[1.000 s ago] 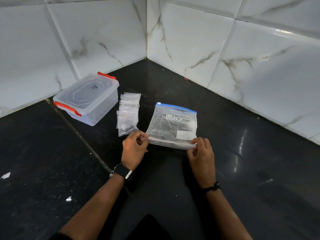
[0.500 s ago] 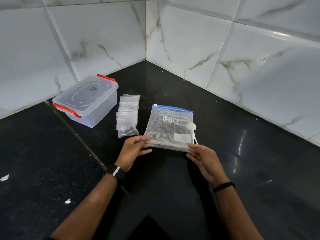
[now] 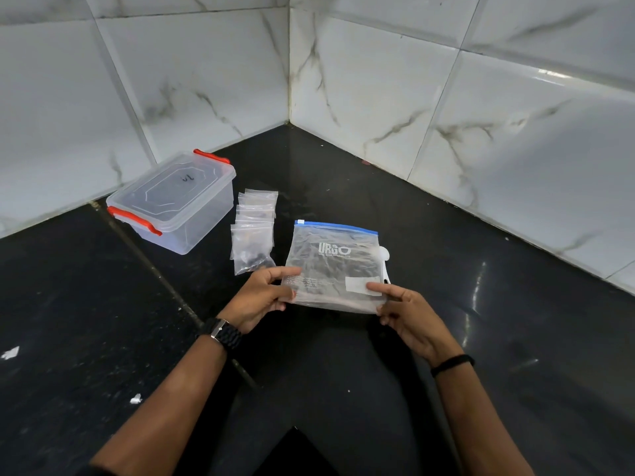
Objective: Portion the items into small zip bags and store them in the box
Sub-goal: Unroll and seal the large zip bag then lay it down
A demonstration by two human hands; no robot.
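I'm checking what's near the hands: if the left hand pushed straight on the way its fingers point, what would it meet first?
The left hand grips the big zip bag at its near left corner, fingers pointing right across it. Going on, it would meet that bag first; depth is hard to judge.

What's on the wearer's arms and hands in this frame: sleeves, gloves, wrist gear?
Both forearms are bare, no gloves. The left hand has a black link-band watch with a silver clasp at its wrist. The right hand has a thin black band at its wrist.

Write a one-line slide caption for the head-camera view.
Both hands, left hand and right hand, hold a large URGO zip bag beside small zip bags and a closed clear box.
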